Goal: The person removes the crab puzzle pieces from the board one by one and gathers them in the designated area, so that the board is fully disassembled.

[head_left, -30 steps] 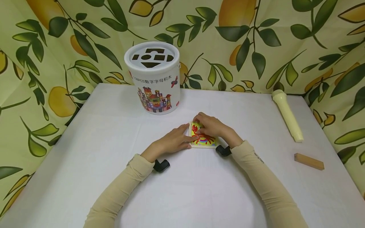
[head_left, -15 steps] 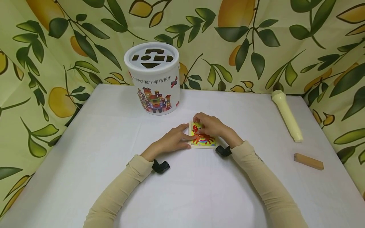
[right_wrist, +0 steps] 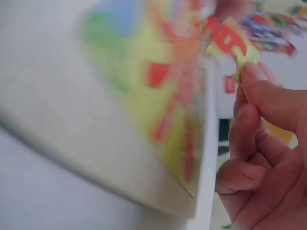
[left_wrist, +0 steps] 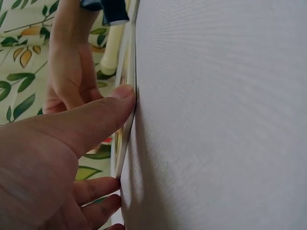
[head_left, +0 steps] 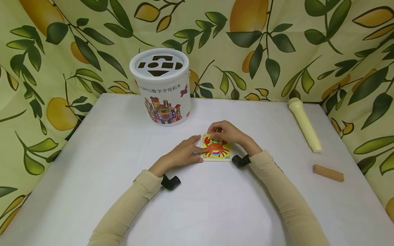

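Note:
A small square crab puzzle (head_left: 217, 153) with a pale frame lies on the table between both hands. My left hand (head_left: 183, 152) steadies it from the left, thumb lying on its face and other fingers along its edge. In the left wrist view the thumb (left_wrist: 108, 112) is nearly straight and the board shows edge-on. My right hand (head_left: 228, 132) is over the puzzle's upper part. Its thumb and index finger pinch a red and yellow puzzle piece (right_wrist: 229, 40), seen in the right wrist view just off the board. The right wrist view is partly blurred.
A white block bucket (head_left: 163, 90) with shaped holes in its lid stands behind the puzzle. To the right lie a cream-coloured stick-like object (head_left: 304, 124) and a small wooden block (head_left: 328, 173). Patterned cloth (head_left: 212, 51) hangs behind the white table.
The right hand has lifted a little from the puzzle's face, and more of the crab shows. The left hand keeps its hold at the edge. The head view has shifted slightly.

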### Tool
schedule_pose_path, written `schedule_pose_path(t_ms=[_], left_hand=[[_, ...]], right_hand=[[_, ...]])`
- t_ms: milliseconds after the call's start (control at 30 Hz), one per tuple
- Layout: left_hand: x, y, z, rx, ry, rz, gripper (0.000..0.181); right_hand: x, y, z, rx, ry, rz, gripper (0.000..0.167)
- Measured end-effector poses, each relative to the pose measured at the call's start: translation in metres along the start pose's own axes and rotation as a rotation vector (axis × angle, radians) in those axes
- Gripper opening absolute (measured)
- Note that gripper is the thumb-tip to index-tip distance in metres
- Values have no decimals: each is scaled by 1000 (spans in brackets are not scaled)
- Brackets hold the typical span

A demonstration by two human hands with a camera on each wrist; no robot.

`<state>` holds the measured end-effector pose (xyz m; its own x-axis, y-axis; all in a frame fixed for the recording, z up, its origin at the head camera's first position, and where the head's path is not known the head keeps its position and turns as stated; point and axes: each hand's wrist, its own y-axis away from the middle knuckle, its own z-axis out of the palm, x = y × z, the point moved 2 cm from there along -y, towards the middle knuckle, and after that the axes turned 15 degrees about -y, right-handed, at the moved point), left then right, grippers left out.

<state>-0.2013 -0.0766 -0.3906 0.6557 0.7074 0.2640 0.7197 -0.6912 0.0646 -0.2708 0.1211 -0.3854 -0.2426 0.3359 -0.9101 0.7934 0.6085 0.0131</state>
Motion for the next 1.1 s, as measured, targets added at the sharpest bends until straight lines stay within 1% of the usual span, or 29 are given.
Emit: schedule_pose_path(t_ms=[133,200,300,433,500,533,600,767,867,1100], left_hand=[[0,2,1,-9,-9,-2,43],[0,3,2,-20,-15,-13,44],[-1,4,3,-31,-13,-29,46],[-1,4,3,-24,3,-27,46],[-1,4,3,-19,4,-20,45],[-1,3,3,-17,2,-18,45],[-1,2,3,-14,-1,-11,45],[-2,2,3,-6,-5,-5,44],[-2,2,3,1,-5,2,45],[-1,3,2,-3,-4,6,45]], right_hand=[[3,8,-22,118,-49,46,13],[6,16,-37,169,-36,89,15],[14,29,-56,224,-14,167,19],[26,47,-73,255,-11,284,21],[32,53,-76,253,-16,327,21],[35,55,-77,247,-15,336,21],[39,59,-76,231,1,340,21],[44,56,-70,219,55,293,18],[44,54,-67,233,76,287,17],[43,55,-64,269,74,288,19]])
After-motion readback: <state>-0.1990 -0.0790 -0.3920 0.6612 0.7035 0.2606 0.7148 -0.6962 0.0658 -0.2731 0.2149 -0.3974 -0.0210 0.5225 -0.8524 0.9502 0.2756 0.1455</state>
